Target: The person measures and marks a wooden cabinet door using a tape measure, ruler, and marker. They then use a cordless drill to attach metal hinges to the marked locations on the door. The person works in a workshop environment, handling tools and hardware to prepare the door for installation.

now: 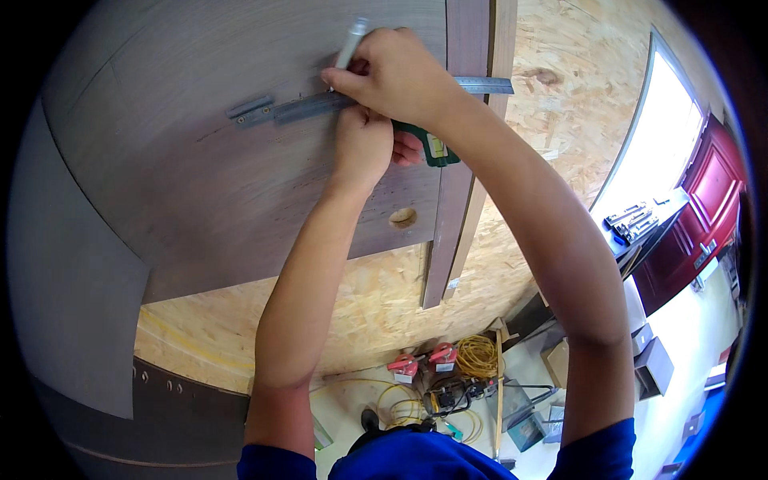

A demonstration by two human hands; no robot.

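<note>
My right hand (pixel 404 72) pinches a white pen (pixel 350 44), its lower end against the grey-brown wood panel (pixel 184 160) just above a metal ruler blade. That blade belongs to a combination square (pixel 484 85) with a dark green head, which shows a yellow-green vial. From below, my left hand (pixel 364 144) is closed on the square beside its head and presses it to the panel. Part of the blade lies hidden behind both hands. Near the blade's left end, a small metal bracket (pixel 254 114) is screwed to the panel.
A round hole (pixel 402 218) pierces the panel below my hands. Upright wood strips (pixel 456 216) stand along its right edge, before a chipboard wall (pixel 560 88). On the floor lie a coiled yellow hose (pixel 477 357) and red tools (pixel 404 366). A red door (pixel 704 208) is at the right.
</note>
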